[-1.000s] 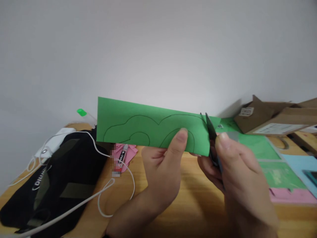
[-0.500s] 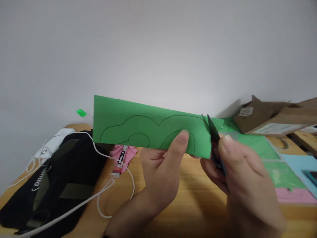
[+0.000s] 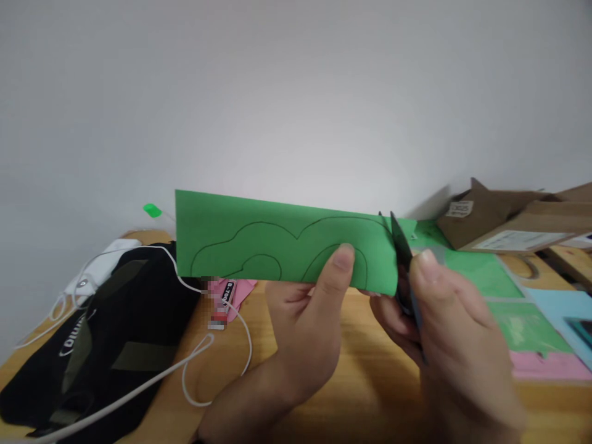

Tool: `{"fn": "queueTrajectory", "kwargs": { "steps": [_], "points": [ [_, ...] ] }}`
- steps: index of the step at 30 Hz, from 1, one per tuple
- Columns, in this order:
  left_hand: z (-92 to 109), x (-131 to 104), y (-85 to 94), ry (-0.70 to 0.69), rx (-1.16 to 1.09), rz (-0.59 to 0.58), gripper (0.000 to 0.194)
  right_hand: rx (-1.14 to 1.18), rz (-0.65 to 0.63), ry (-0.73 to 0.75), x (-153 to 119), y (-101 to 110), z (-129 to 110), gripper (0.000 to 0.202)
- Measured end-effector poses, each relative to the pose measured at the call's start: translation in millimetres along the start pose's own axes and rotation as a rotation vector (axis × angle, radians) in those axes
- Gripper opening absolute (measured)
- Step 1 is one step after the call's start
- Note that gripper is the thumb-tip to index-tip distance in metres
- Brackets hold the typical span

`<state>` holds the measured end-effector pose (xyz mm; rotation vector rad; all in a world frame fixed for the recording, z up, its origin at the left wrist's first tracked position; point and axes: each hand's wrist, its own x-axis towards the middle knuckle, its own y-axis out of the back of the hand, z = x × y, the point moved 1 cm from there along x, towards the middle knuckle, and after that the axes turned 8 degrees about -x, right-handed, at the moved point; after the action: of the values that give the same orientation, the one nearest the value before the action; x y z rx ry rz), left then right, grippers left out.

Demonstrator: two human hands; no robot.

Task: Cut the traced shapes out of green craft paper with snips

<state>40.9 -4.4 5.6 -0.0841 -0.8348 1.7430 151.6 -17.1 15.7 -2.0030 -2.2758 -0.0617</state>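
Note:
My left hand [image 3: 309,320] pinches the lower edge of a green paper strip [image 3: 222,216], thumb in front and fingers behind. Dark curved outlines are drawn across the paper, with smaller arcs along its bottom edge. At the paper's right end, my right hand [image 3: 448,320] is closed around a pair of scissors [image 3: 402,246] with dark blades. The blades are parted and straddle the paper near the right end of the drawn line. Most of the scissors' handle is hidden by my fingers.
On the left of the wooden table [image 3: 370,382] lie a black bag [image 3: 139,320], a white power strip [image 3: 102,265] and a white cable [image 3: 250,339]. A tube [image 3: 227,291] rests on pink paper [image 3: 243,293]. Cardboard boxes [image 3: 509,216] and green sheets [image 3: 490,274] are at right.
The left end of the paper has dipped slightly, so the strip lies more level. Both hands stay nearly in place, with the scissors still at the right end.

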Motion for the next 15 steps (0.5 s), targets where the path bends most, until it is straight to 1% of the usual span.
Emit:
{"fn": "queueTrajectory", "kwargs": {
  "steps": [2,7,10,13,15],
  "points": [
    [-0.4,-0.2,-0.1,0.001,-0.012,0.013,0.018,-0.004,-0.008,0.008,0.0,0.6,0.1,0.046],
    [1.0,0.2,-1.1,0.006,-0.035,-0.013,0.016,-0.061,-0.022,0.025,0.9,3.8,-0.8,0.048],
    [2.7,0.8,-1.0,0.0,-0.063,-0.008,0.015,-0.076,-0.033,0.032,1.3,5.4,-1.5,0.048],
    [3.9,1.6,-0.6,-0.008,-0.061,-0.047,0.015,-0.045,-0.053,0.029,1.8,5.6,-2.8,0.05],
    [4.1,2.6,0.2,-0.019,-0.025,-0.086,0.02,-0.013,-0.071,0.019,1.8,5.5,-3.7,0.05]
  ]
}}
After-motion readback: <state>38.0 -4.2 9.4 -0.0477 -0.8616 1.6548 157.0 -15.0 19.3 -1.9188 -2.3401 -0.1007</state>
